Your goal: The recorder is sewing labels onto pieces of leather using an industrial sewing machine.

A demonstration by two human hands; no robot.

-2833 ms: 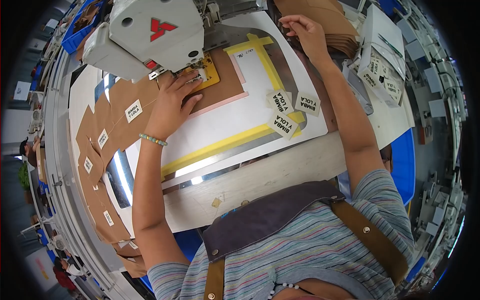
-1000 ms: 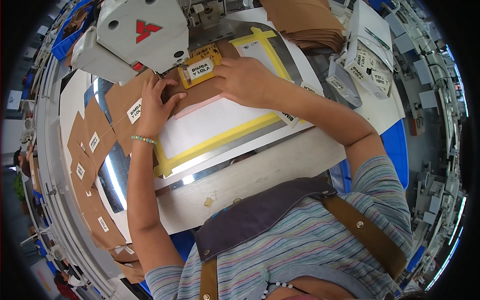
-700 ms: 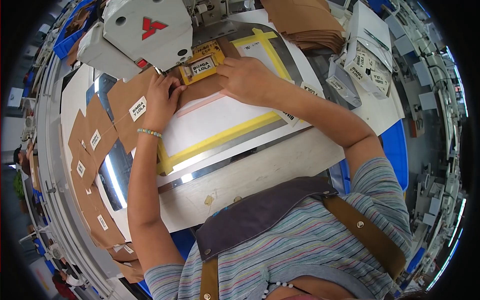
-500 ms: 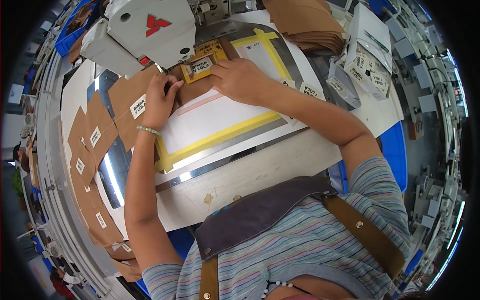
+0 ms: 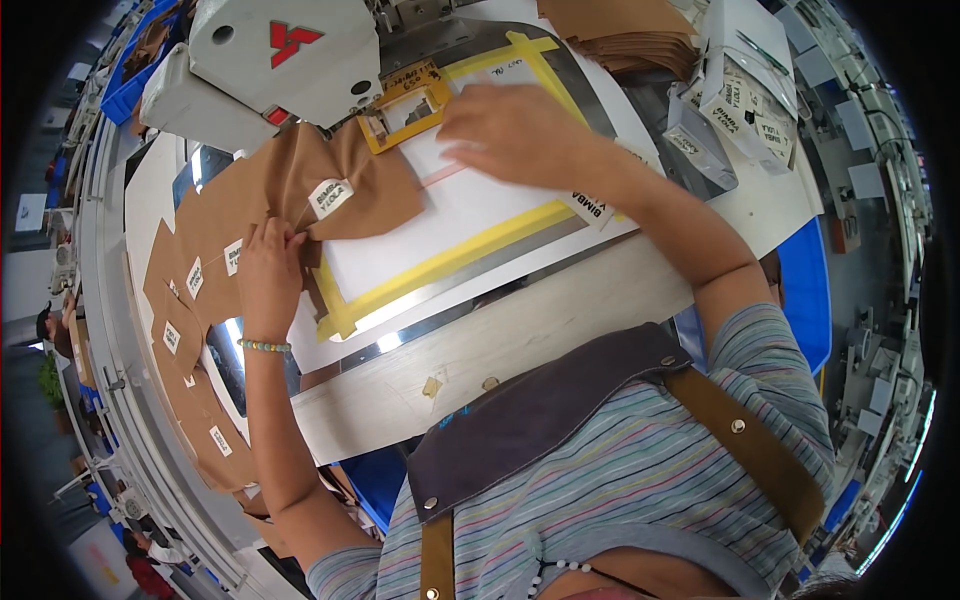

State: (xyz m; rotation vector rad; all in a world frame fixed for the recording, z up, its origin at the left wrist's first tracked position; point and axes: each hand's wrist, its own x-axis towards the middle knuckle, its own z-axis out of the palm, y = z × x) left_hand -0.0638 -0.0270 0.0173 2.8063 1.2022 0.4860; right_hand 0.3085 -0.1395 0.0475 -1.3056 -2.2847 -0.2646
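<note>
My left hand [image 5: 268, 270] is closed on the near edge of a brown panel, fabric or leather, its fingertips pinched together. This brown panel [image 5: 390, 195] lies rumpled beside the sewing machine head [image 5: 285, 60] and bears a white label [image 5: 330, 197] with dark print. Just right of the machine, a yellow window-shaped template [image 5: 405, 115] rests at the panel's far edge. My right hand [image 5: 525, 135] hovers, a little blurred, over the white sheet [image 5: 400, 255] right of the template. Its fingers are loosely bent and apart, with nothing seen in them.
Several labelled brown panels [image 5: 215, 290] trail down the left side, joined by thread. Yellow tape [image 5: 460, 250] borders the sheet. Loose labels [image 5: 588, 208] lie near my right wrist. A stack of brown pieces [image 5: 630, 50] and a white box [image 5: 750, 100] of labels stand at the far right.
My left hand has moved nearer and left, drawing the labelled brown panel out from the template and machine. My right hand has let go of the template and lifted to the right.
</note>
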